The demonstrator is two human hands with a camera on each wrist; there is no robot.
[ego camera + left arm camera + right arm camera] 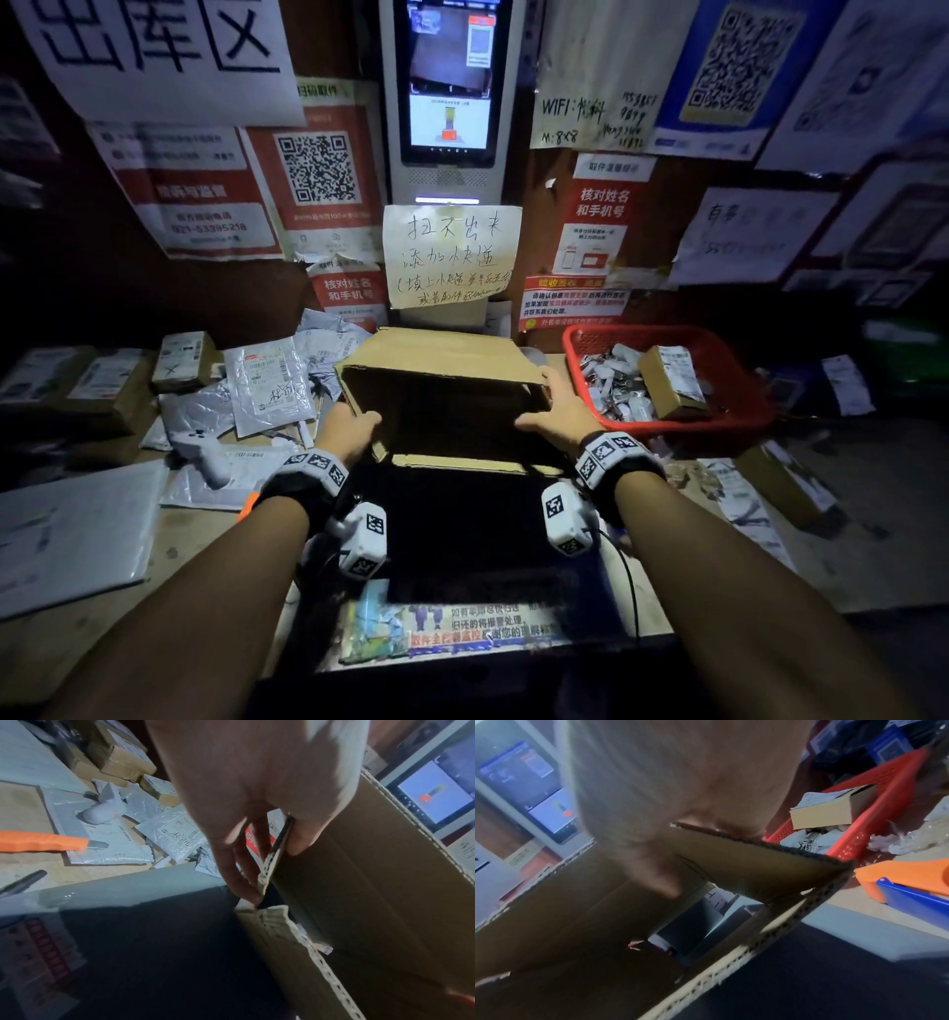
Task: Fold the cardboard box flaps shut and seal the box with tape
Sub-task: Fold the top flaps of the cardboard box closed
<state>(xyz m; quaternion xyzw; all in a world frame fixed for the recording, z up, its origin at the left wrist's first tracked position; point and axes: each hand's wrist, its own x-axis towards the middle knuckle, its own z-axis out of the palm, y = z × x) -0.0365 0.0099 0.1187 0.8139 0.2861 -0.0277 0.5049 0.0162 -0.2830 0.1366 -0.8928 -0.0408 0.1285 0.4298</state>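
A brown cardboard box (441, 360) lies tipped on the counter with its open mouth facing me, flaps spread. My left hand (352, 424) grips the left side wall's edge (276, 852), thumb inside and fingers outside. My right hand (557, 411) grips the right side flap (757, 860) the same way, thumb inside the box. An orange and blue tape dispenser (911, 880) sits on the counter right of the box in the right wrist view. A lower flap (462, 462) lies flat toward me.
A red basket (719, 411) with parcels stands at the right. Grey mailers (267, 385), small boxes (185, 360) and a white scanner (205, 452) crowd the left. An orange-handled cutter (46, 841) lies at the left. A black mat (462, 534) covers the counter before the box.
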